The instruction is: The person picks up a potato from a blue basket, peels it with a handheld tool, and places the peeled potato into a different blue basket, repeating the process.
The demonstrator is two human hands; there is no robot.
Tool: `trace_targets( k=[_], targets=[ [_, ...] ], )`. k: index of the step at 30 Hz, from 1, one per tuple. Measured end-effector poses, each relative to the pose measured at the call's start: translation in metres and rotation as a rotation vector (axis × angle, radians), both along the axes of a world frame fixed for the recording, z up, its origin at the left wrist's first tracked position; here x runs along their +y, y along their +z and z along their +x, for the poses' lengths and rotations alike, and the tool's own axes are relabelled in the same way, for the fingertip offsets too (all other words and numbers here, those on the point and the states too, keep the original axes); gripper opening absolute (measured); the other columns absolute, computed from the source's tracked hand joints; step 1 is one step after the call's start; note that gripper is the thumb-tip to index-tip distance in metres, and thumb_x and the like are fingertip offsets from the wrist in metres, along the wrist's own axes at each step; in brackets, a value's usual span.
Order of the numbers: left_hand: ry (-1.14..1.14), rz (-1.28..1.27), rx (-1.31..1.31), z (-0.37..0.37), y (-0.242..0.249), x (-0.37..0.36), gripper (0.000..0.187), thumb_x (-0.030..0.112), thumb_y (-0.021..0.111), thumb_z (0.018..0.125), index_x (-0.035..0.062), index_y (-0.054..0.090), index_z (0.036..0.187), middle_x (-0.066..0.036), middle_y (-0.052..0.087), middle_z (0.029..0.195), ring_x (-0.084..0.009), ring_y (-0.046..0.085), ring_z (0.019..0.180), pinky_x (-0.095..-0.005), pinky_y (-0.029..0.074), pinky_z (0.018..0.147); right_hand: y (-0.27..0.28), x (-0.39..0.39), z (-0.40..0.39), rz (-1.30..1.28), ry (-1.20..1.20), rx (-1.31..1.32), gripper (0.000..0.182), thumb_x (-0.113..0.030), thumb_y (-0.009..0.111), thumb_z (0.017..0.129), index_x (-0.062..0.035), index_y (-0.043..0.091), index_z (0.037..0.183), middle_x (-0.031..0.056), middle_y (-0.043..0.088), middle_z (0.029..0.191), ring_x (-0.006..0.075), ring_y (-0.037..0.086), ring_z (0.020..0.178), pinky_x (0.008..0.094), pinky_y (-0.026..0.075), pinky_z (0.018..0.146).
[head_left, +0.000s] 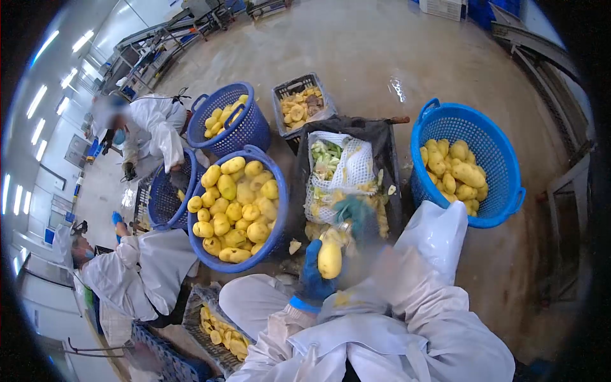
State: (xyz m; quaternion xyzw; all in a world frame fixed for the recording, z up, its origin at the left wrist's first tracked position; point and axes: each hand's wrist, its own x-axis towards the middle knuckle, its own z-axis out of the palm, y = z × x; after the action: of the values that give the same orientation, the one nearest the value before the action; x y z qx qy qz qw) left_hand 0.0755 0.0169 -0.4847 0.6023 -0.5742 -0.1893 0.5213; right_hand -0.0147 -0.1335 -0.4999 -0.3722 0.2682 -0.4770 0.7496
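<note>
My left hand (315,278), in a blue glove, is closed around a yellow peeled potato (330,258). Just beyond it, my right hand (356,216) wears a teal glove and is blurred by motion. It looks closed, and a small pale, shiny edge shows at its near side; the tool itself I cannot make out. Both hands are over the near side of a dark-lined crate (389,159). On that crate lies a white mesh net (355,167) with green and pale trimmings (326,159).
A blue basket of potatoes (512,191) stands at right. At left are a basket heaped with yellow potatoes (280,239) and another blue basket (254,130). Crates with potato pieces (299,109) stand behind and lower left (223,334). Two co-workers in white (156,124) (127,274) sit at left.
</note>
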Motion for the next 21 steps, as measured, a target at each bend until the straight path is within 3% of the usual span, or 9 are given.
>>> trace_targets(
  k=[2, 5, 7, 10, 11, 13, 16, 18, 21],
  targets=[
    [-0.01, 0.013, 0.031, 0.002, 0.006, 0.001, 0.06, -0.006, 0.069, 0.076, 0.0006, 0.036, 0.125, -0.015, 0.058, 0.11, -0.0234, 0.059, 0.103, -0.0334, 0.049, 0.089, -0.036, -0.033, -0.009, 0.3, -0.119, -0.124, 0.032, -0.033, 0.053, 0.095, -0.0023, 0.063, 0.09, 0.0067, 0.065, 0.077, 0.016, 0.062, 0.065, 0.0307, 0.052, 0.062],
    [0.03, 0.276, 1.909, 0.013, 0.024, -0.008, 0.048, 0.003, 0.068, 0.081, 0.0023, 0.042, 0.121, -0.013, 0.059, 0.109, -0.0237, 0.057, 0.107, -0.0347, 0.048, 0.092, 0.037, 0.006, -0.025, 0.011, -0.136, 0.056, 0.035, -0.034, 0.051, 0.096, -0.0018, 0.063, 0.091, 0.0069, 0.065, 0.076, 0.0159, 0.062, 0.067, 0.0318, 0.052, 0.061],
    [-0.053, 0.234, 1.692, 0.009, 0.009, -0.009, 0.039, 0.011, 0.065, 0.084, 0.0037, 0.047, 0.118, -0.013, 0.059, 0.109, -0.024, 0.058, 0.107, -0.0358, 0.047, 0.094, 0.029, 0.026, -0.014, -0.082, -0.085, -0.036, 0.037, -0.036, 0.049, 0.097, -0.0018, 0.064, 0.092, 0.0075, 0.065, 0.078, 0.0168, 0.062, 0.068, 0.0301, 0.05, 0.061],
    [0.01, 0.271, 1.814, 0.004, 0.013, -0.017, 0.031, 0.021, 0.06, 0.087, 0.0061, 0.053, 0.113, -0.012, 0.059, 0.109, -0.0246, 0.058, 0.105, -0.0377, 0.047, 0.094, 0.016, 0.022, -0.013, -0.136, 0.039, 0.169, 0.038, -0.035, 0.048, 0.097, -0.0009, 0.063, 0.094, 0.0084, 0.066, 0.081, 0.0177, 0.063, 0.068, 0.0298, 0.05, 0.064],
    [0.065, 0.296, 1.928, 0.004, 0.017, -0.019, 0.029, 0.023, 0.058, 0.088, 0.0069, 0.054, 0.112, -0.011, 0.06, 0.109, -0.0249, 0.059, 0.104, -0.0384, 0.048, 0.093, 0.013, 0.017, -0.014, -0.267, -0.123, 0.189, 0.039, -0.035, 0.046, 0.098, -0.0004, 0.062, 0.095, 0.009, 0.066, 0.083, 0.018, 0.063, 0.07, 0.0311, 0.05, 0.067],
    [0.075, 0.266, 1.876, 0.01, 0.01, -0.015, 0.028, 0.022, 0.058, 0.088, 0.0067, 0.055, 0.112, -0.011, 0.06, 0.108, -0.0253, 0.059, 0.102, -0.0395, 0.048, 0.092, 0.004, 0.025, 0.003, -0.102, -0.39, 0.08, 0.039, -0.036, 0.047, 0.098, -0.0002, 0.062, 0.096, 0.0089, 0.066, 0.083, 0.018, 0.063, 0.071, 0.0314, 0.05, 0.068],
    [0.032, 0.245, 1.884, 0.01, -0.002, -0.019, 0.026, 0.023, 0.058, 0.089, 0.0069, 0.055, 0.109, -0.011, 0.061, 0.106, -0.0252, 0.06, 0.1, -0.0401, 0.049, 0.09, 0.018, 0.028, -0.017, -0.559, -0.188, 0.237, 0.034, -0.033, 0.049, 0.097, -0.0011, 0.061, 0.095, 0.0076, 0.066, 0.083, 0.018, 0.063, 0.073, 0.0315, 0.05, 0.068],
    [0.062, 0.217, 1.856, 0.01, -0.008, -0.024, 0.025, 0.024, 0.058, 0.089, 0.0069, 0.056, 0.107, -0.011, 0.062, 0.104, -0.0251, 0.06, 0.099, -0.0403, 0.049, 0.09, 0.0, 0.031, -0.004, -0.336, -0.032, -0.001, 0.032, -0.031, 0.05, 0.097, -0.0014, 0.061, 0.094, 0.0071, 0.066, 0.083, 0.0178, 0.063, 0.073, 0.0315, 0.05, 0.068],
    [0.195, 0.169, 1.769, 0.011, -0.01, -0.024, 0.025, 0.025, 0.058, 0.089, 0.0068, 0.057, 0.106, -0.01, 0.062, 0.102, -0.0252, 0.06, 0.099, -0.0405, 0.049, 0.09, 0.0, 0.009, -0.013, -0.253, -0.296, 0.122, 0.03, -0.03, 0.05, 0.097, -0.0024, 0.061, 0.092, 0.0068, 0.065, 0.082, 0.0174, 0.063, 0.074, 0.0329, 0.051, 0.066]
  ],
)
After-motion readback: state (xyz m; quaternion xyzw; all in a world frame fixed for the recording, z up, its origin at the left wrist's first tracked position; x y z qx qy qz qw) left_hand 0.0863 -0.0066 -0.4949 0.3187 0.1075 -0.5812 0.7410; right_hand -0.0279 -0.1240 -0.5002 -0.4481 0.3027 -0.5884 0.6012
